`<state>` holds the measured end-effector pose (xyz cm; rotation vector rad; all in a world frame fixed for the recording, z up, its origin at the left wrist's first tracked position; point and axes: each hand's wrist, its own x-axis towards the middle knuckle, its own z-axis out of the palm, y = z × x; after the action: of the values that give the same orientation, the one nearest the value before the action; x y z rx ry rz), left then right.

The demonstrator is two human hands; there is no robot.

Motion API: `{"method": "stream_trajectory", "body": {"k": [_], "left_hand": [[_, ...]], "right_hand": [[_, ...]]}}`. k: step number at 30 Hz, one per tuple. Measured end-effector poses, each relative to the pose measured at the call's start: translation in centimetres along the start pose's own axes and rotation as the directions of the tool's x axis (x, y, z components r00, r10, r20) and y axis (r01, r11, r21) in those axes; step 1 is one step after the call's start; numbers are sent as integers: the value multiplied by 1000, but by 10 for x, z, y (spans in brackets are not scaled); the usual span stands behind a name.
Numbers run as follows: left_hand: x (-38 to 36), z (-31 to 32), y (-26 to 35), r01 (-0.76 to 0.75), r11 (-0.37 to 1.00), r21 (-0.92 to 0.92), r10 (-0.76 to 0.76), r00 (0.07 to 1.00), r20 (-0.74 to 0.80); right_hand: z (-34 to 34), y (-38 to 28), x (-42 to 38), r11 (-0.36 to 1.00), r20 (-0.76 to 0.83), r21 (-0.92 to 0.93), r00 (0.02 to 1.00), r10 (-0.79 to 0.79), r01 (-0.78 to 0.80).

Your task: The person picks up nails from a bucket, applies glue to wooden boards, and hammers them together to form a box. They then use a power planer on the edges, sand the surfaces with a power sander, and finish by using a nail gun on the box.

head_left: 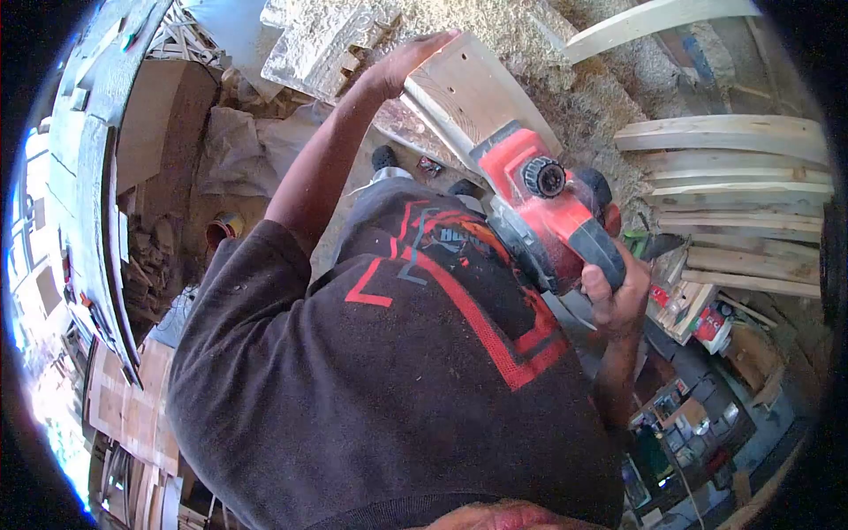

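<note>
A red and black electric planer [539, 199] sits on the pale face of a thick wooden beam [477, 88], near its close end. My right hand [618, 291] is closed round the planer's black rear handle. At the far end of the beam, my left hand [411, 66] grips the edge, its fingers partly hidden behind the corner. Small dark holes show in the beam's face between my left hand and the planer. The planer's underside is out of sight.
Wood shavings [477, 18] cover the floor ahead. Several planed boards [733, 177] lie stacked on the right, with a curved piece [662, 26] above them. A red and white container [711, 327] stands at lower right. Long planks [88, 177] lean at the left.
</note>
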<state>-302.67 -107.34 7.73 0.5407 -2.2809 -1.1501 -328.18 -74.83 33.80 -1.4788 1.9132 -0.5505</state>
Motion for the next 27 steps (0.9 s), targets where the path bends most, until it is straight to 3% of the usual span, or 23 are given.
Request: {"method": "stream_trajectory", "body": {"k": [3,4,9,13,17,23,27], "left_hand": [[-5,6,-24,-96,986,138,97,995,0],[-3,4,-17,-7,992,124,1,999,46],[-4,9,-28,-65,987,149,63,998,12],[-1,16,-43,-215,941,260,219,976,13],[19,13,-19,-221,956,-191,230,973,25],[24,14,0,-83,920,-383,113,992,56],[2,10,-6,113,906,-409,-109,994,31]], "right_hand": [[5,-12,6,999,-13,-4,999,42,-43],[8,-19,13,999,-26,5,999,43,-43],[18,-50,51,997,15,12,996,82,-82],[36,-73,83,998,-63,56,998,29,-26],[52,-98,116,992,-111,120,994,-18,32],[76,-118,155,985,-191,159,981,-30,61],[67,-144,163,972,-145,227,985,94,-59]]}}
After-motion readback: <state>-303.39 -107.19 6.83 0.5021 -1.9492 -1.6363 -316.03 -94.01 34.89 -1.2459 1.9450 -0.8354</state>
